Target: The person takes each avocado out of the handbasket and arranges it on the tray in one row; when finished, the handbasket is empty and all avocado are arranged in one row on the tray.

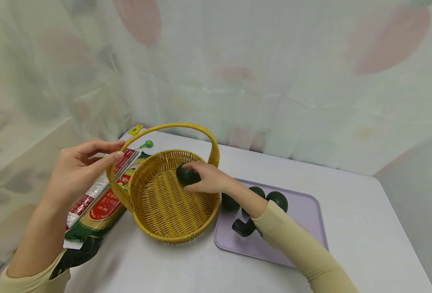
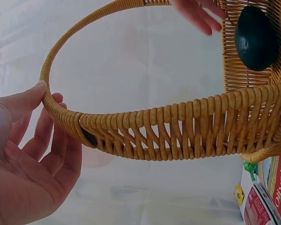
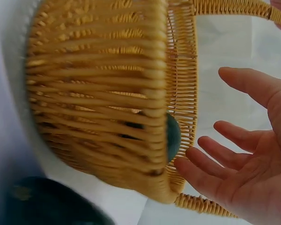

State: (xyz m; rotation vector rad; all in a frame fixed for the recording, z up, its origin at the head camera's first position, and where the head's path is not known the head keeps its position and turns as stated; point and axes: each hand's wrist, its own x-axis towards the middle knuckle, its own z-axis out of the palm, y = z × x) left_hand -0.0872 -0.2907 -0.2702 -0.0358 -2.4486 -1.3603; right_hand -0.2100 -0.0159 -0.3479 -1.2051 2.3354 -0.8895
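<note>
A yellow wicker basket (image 1: pixel 164 239) with a tall hoop handle (image 1: pixel 186 125) stands left of the middle of the table. My left hand (image 1: pixel 80 167) pinches the handle's left side between thumb and fingers. Inside the basket, toward its far right side, lies one dark green avocado (image 1: pixel 186 176). Over that side hovers my right hand (image 1: pixel 212 178); the right wrist view shows its fingers (image 3: pixel 220 150) spread and holding nothing. In the left wrist view a gap separates the avocado (image 2: pixel 256 38) from the right hand (image 2: pixel 199 14).
A pale purple tray (image 1: pixel 313 219) carries several more avocados (image 1: pixel 277 200), partly hidden by my right forearm. Left of the basket lie spaghetti packs (image 1: pixel 104 205), a green lollipop (image 1: pixel 148 143) and a small yellow item (image 1: pixel 135 129). A patterned curtain (image 1: pixel 274 81) hangs behind the table.
</note>
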